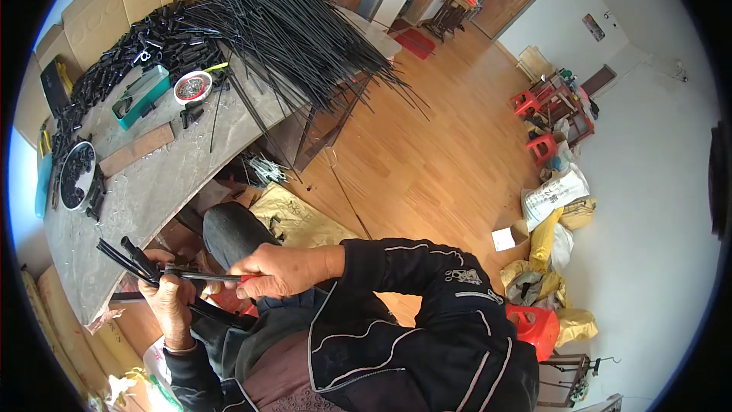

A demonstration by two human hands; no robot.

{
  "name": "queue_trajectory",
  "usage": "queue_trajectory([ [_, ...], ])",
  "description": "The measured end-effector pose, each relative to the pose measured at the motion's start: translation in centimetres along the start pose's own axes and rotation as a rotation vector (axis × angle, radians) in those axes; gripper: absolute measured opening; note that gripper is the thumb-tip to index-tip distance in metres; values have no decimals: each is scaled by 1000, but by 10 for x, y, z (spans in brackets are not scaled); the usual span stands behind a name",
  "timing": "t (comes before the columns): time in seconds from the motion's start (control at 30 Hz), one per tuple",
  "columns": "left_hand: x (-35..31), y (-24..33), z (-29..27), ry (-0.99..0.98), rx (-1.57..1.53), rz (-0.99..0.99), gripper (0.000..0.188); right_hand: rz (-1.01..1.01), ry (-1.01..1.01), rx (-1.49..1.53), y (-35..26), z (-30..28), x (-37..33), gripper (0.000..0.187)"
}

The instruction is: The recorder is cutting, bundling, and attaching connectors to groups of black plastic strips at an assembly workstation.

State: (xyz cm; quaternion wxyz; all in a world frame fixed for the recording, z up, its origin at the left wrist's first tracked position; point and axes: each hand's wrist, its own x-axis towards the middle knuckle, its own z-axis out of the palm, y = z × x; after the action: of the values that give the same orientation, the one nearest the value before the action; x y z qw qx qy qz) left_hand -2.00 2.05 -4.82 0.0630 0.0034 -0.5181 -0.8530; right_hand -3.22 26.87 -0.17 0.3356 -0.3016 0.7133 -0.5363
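My left hand [169, 296] grips a small bundle of black rods with capped ends [128, 255] that stick out up and to the left, just in front of the table edge. My right hand [268, 268] is closed on a thin tool with a red handle [213, 277], its metal tip pointing left into the bundle by my left fingers. Both hands are held over my lap, beside my raised knee [229, 230].
A grey worktable [145, 191] carries a big fan of long black rods [297, 30], a heap of black caps [145, 46], a green box [141, 95], a white bowl [192, 86], a round tray [76, 175] and a wooden block [137, 150]. Cardboard boxes stand behind; sacks and red stools are at the right.
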Motion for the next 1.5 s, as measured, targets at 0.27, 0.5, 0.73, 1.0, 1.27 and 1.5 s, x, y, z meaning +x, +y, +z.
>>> queue_trajectory([
  [0.27, -4, 3, -5, -174, 143, 33, 73, 164, -484, 1511, 21, 67, -11, 51],
  [0.5, -6, 4, -1, -152, 78, 36, 66, 320, -539, 781, 7, 16, 1, 37],
  [0.73, -3, 11, 2, -91, 39, -60, 57, -136, 187, -316, -5, -1, -9, 35],
  [1.0, 2, 2, 4, -92, 110, 26, 41, 237, -268, 944, -2, 31, -21, 46],
  [1.27, -4, 7, 15, -137, 52, -7, 50, 294, -576, 951, 4, -2, -10, 19],
  [1.5, -1, 3, 2, -128, 104, 5, 46, 289, -293, 553, -7, -6, -4, 29],
])
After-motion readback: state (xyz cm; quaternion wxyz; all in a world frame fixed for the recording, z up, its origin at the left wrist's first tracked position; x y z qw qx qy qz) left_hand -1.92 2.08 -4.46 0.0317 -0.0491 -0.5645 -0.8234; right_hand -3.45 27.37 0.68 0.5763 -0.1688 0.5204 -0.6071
